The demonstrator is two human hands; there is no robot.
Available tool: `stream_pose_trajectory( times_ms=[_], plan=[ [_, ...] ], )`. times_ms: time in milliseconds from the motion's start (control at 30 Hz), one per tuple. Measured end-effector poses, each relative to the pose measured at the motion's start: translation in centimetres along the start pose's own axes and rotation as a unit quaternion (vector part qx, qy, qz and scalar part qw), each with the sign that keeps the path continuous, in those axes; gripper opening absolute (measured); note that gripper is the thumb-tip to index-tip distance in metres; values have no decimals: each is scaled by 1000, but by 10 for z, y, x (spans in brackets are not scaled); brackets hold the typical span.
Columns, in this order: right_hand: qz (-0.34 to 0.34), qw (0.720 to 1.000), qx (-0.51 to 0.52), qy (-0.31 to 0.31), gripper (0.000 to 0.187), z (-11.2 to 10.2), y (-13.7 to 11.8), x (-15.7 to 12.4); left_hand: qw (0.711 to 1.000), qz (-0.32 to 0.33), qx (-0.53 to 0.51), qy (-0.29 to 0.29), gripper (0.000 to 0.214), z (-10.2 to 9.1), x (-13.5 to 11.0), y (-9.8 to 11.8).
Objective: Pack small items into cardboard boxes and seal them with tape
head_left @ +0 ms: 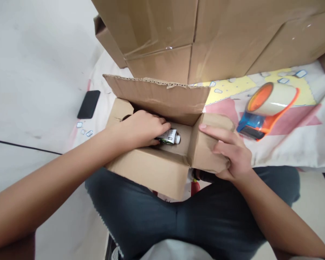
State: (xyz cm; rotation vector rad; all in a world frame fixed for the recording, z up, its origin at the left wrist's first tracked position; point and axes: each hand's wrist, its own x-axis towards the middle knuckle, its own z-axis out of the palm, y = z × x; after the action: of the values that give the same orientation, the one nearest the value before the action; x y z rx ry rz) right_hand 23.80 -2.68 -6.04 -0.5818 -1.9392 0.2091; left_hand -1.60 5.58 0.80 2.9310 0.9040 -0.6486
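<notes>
A small open cardboard box (151,169) rests on my lap with its flaps up. My left hand (141,128) reaches down inside it, fingers closed round a small bottle (170,137) with a green and white label and a white cap. My right hand (229,151) grips the box's right flap (208,144), fingers laid over its outer face and holding it back. The far flap (157,94) stands upright behind the opening.
A tape dispenser (268,108) in orange and blue with a tape roll lies on the patterned cloth (287,144) to the right. Large cardboard boxes (206,32) stand at the back. A black phone (89,104) lies at the left on the pale floor.
</notes>
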Motion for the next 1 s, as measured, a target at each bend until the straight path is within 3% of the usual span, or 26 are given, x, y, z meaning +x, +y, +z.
stream_pose_trajectory(
  times_ms=[500, 733, 900, 1000],
  plan=[
    [-4, 999, -19, 32, 9, 7, -12, -4, 992, 45, 96, 68, 46, -2, -10, 13],
    [28, 999, -38, 7, 41, 4, -28, -3, 989, 44, 109, 87, 45, 2, -16, 18],
    [41, 998, -37, 7, 42, 2, -40, 5, 990, 32, 87, 108, 44, -7, -17, 19],
    [55, 998, -37, 17, 41, 2, -38, 9, 984, 18, 18, 176, 30, -15, -30, 20]
  ],
)
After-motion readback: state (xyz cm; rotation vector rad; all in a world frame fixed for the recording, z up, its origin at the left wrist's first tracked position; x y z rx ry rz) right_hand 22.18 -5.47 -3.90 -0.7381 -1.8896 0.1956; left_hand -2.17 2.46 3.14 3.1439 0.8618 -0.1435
